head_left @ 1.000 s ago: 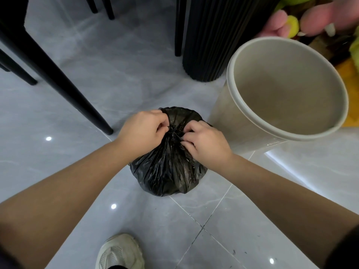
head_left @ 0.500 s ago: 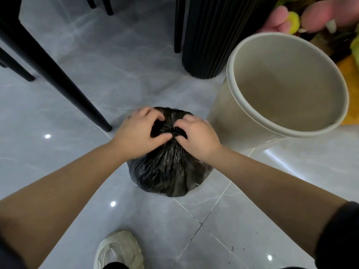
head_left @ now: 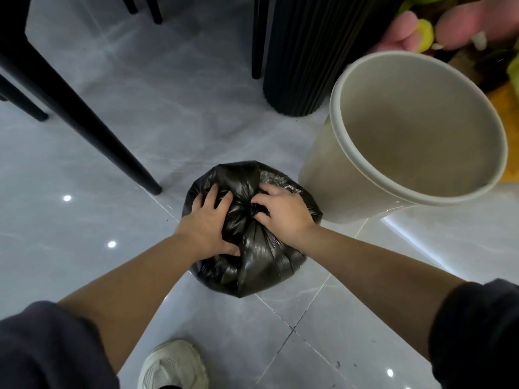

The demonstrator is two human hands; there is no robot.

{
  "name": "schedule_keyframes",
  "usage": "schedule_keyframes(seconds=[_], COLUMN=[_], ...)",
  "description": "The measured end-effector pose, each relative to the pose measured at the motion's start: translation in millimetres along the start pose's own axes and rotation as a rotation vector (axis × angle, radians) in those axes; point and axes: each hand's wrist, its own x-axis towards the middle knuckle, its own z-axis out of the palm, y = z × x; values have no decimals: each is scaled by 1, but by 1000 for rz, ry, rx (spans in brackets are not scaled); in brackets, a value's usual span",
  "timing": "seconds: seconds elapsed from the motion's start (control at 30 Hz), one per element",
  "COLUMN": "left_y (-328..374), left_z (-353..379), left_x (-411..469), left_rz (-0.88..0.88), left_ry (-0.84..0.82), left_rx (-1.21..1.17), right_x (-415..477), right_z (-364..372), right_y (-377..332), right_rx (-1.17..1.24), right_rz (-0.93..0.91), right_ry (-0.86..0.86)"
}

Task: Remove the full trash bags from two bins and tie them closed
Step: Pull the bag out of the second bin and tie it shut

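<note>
A full black trash bag (head_left: 261, 259) sits on the grey tiled floor, its top gathered into a knot at the middle. My left hand (head_left: 209, 226) lies spread on the bag's left side, fingers straight, pressing the plastic. My right hand (head_left: 282, 213) is on the bag's right side, its fingertips curled into the gathered plastic at the knot. A beige round bin (head_left: 373, 153) stands just right of the bag with no bag inside it.
A black ribbed column (head_left: 303, 54) stands behind the bin. Black furniture legs (head_left: 84, 119) slant across the floor at left. Soft toys (head_left: 438, 26) lie at the top right. My white shoe (head_left: 174, 366) is below the bag.
Both hands have let go of the knot they were pulling. The left hand has spread flat onto the bag's side, and the bag looks pressed lower and wider.
</note>
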Motion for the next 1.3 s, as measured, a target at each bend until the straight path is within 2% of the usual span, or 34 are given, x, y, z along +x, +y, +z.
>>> schedule_keyframes(seconds=[0.1, 0.23, 0.37, 0.6, 0.73, 1.1, 1.3], left_y=[-1, 2, 14, 42, 58, 97, 78], left_z=[-4, -24, -64, -132, -170, -257, -285], left_x=[-2, -9, -31, -97, -138, -267, -315], left_rz=[16, 62, 76, 61, 19, -87, -91], left_ry=[-13, 31, 42, 344, 434, 428, 415], left_rx=[-6, 22, 43, -164, -227, -340, -379], right_x=[-1, -8, -24, -54, -72, -150, -172], right_z=[-4, -24, -59, -131, -179, -284, -306], right_y=[-2, -10, -36, -85, -110, -181, -231], right_rx=[42, 158, 251, 310, 328, 326, 369], right_rz=[9, -21, -39, -17, 29, 49, 68], right_ry=[0, 177, 230, 194, 158, 26, -8])
